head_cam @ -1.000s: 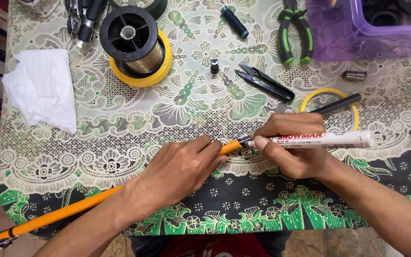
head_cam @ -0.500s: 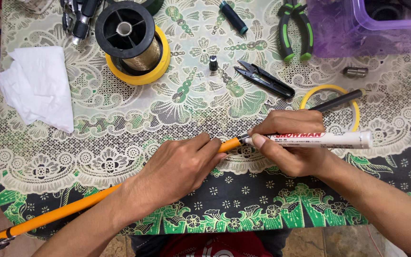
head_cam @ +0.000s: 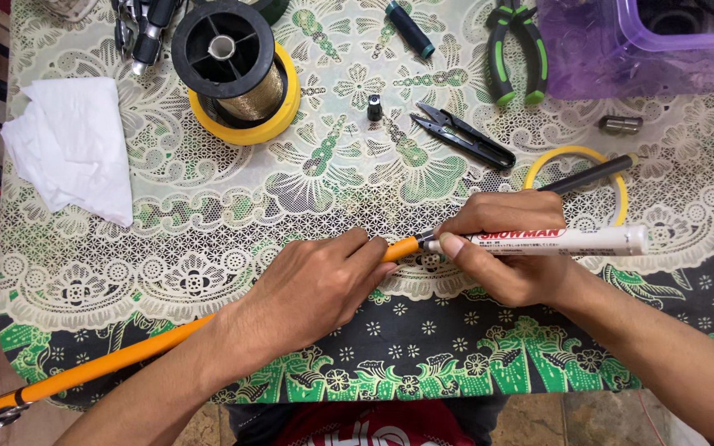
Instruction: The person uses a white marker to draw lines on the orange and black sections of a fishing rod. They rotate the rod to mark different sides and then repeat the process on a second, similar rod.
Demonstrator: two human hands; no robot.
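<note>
A: Table (head_cam: 208, 206) first. Lace-pattern cloth, cream and green, dark band along the near edge.

B: And the rod (head_cam: 109, 363)?

A: Orange, long, thin. Runs from the lower left corner up across the table's near edge to centre, tip end just past the left hand (head_cam: 316, 289). A dark band and a metal fitting sit near its lower left end. Left hand is clamped round the rod near the tip, fingers curled over it.

B: Right hand (head_cam: 514, 256)?

A: Closed on a white marker (head_cam: 564, 241), held level, nib touching the rod's tip. Thumb lies along the marker barrel. The hands are almost touching at the tip.

B: Around them?

A: Purple tub (head_cam: 621, 58) at top right. White tissue (head_cam: 76, 149) at left. Black spool (head_cam: 229, 62) of gold thread standing on a yellow ring. Green-handled pliers (head_cam: 518, 49) beside the tub. Yellow tape ring (head_cam: 576, 165) behind the right hand, a dark stick (head_cam: 597, 173) lying across it. Black snips (head_cam: 460, 136) at centre. Small teal spool (head_cam: 411, 29) at the top edge. Tiny black cap (head_cam: 374, 107) near the snips.

B: Change from half a second ago?

A: Little. Both grips the same, nib at the same spot on the tip. The view sits slightly lower on the table; nothing on it has shifted.
</note>
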